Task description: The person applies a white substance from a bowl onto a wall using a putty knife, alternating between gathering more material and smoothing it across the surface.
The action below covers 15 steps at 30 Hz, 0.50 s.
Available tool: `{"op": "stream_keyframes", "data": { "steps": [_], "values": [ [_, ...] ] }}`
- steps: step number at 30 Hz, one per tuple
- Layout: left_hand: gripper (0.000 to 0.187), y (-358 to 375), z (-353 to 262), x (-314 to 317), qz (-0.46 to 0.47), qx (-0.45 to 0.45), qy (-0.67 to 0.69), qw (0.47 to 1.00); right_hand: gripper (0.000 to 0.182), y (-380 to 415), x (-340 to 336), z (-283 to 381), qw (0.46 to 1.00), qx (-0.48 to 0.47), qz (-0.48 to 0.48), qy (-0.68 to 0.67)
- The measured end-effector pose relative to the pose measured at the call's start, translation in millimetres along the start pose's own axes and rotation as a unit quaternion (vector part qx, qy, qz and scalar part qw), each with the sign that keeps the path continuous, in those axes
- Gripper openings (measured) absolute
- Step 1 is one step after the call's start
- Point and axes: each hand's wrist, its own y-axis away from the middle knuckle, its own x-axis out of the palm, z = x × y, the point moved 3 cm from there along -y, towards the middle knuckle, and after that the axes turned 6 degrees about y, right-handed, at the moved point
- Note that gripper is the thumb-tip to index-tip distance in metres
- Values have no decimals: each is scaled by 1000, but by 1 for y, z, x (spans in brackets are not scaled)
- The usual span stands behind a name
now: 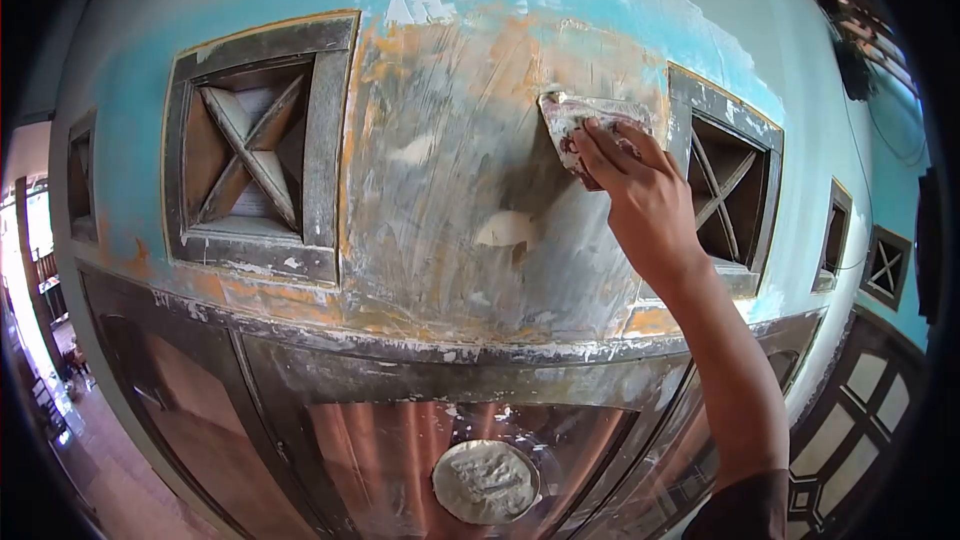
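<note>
My right hand (640, 185) is closed around a flat, wide putty spreader (590, 120), dark red and smeared with white putty. The spreader lies against the patchy grey wall (430, 180), between two framed vent openings. At the bottom of the view, a round plate (438, 485) carries a heap of white putty (488, 480). The plate is held up in front of the glass by my left hand (450, 528), of which only a small part shows under the rim; its fingers are mostly hidden.
A wooden vent frame with crossed slats (325, 140) is on the left, and a similar vent frame (765, 210) is right beside my wrist. Below runs a dark wooden ledge (400, 348) above glazed panels with reddish curtains (370, 450). A doorway (38, 230) stands at far left.
</note>
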Motion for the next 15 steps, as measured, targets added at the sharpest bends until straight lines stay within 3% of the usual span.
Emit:
{"op": "stream_keyframes", "data": {
  "steps": [7,10,15],
  "values": [
    [91,15,2,1,-17,15,-36,999,46,-42,2,-38,994,56,-88,-34],
    [91,12,0,5,-19,20,-56,998,47,-52,20,-35,994,51,-79,-47],
    [91,9,-2,8,-28,31,-81,996,48,-10,21,9,1000,0,27,-9]
  ]
}}
